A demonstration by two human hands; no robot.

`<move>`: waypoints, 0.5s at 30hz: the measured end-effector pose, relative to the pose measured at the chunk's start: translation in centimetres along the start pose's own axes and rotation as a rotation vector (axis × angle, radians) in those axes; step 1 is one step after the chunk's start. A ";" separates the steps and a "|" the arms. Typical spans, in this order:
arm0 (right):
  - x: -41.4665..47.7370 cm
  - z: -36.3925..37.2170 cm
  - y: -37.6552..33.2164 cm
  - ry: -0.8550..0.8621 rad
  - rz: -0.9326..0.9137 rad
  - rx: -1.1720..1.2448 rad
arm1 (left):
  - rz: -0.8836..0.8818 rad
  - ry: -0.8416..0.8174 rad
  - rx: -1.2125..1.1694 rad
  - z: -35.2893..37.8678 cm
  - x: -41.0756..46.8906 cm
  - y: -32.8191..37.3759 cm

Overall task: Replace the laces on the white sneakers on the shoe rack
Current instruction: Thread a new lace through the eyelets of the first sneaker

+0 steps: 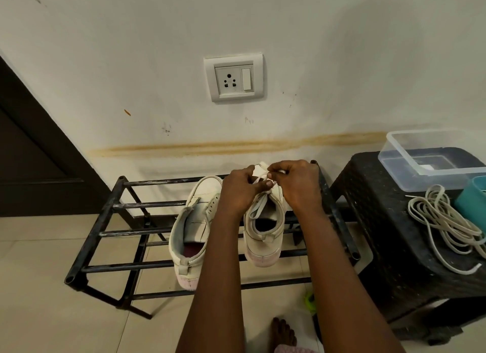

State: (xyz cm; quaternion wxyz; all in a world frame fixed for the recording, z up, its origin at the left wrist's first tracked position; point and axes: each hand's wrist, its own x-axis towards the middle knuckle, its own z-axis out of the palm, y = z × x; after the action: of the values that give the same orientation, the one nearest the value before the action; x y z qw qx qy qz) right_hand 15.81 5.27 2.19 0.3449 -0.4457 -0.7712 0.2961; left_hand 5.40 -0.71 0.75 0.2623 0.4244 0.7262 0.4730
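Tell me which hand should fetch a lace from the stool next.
Right, probably. The right hand is nearer the loose laces on the black stool, beside the rack on that side; the left hand would have to cross over. Both now pinch the sneaker's lace.

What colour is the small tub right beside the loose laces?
The small plastic tub is teal; the head view, the only one, shows it.

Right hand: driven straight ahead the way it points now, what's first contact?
Probably the toe end of the right sneaker, just past the lace that the right hand pinches. The left hand sits close alongside. Beyond is the wall. Depth is unclear.
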 end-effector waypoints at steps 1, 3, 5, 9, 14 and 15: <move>0.0 0.0 -0.1 -0.036 -0.028 -0.072 | 0.007 0.032 0.083 0.0 0.1 0.1; 0.1 0.1 -0.2 -0.152 -0.085 -0.265 | 0.057 0.083 0.217 0.0 0.2 0.2; 0.3 0.2 -0.3 -0.263 -0.093 -0.406 | 0.115 0.106 0.333 0.4 0.0 0.4; 0.3 0.1 -0.5 -0.330 0.006 -0.385 | 0.205 0.152 0.438 1.1 -0.8 0.6; 0.2 0.2 1.4 -0.359 0.399 0.407 | 0.204 0.136 0.236 0.6 -0.4 0.0; 0.2 0.2 1.6 -0.351 0.494 0.583 | 0.207 0.111 0.202 0.4 -0.2 -0.2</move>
State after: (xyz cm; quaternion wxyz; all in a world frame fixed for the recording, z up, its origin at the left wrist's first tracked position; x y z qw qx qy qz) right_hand 16.35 6.08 0.88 0.2384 -0.4439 -0.5720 0.6472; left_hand 5.75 -0.76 0.39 0.1274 0.4944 0.7356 0.4451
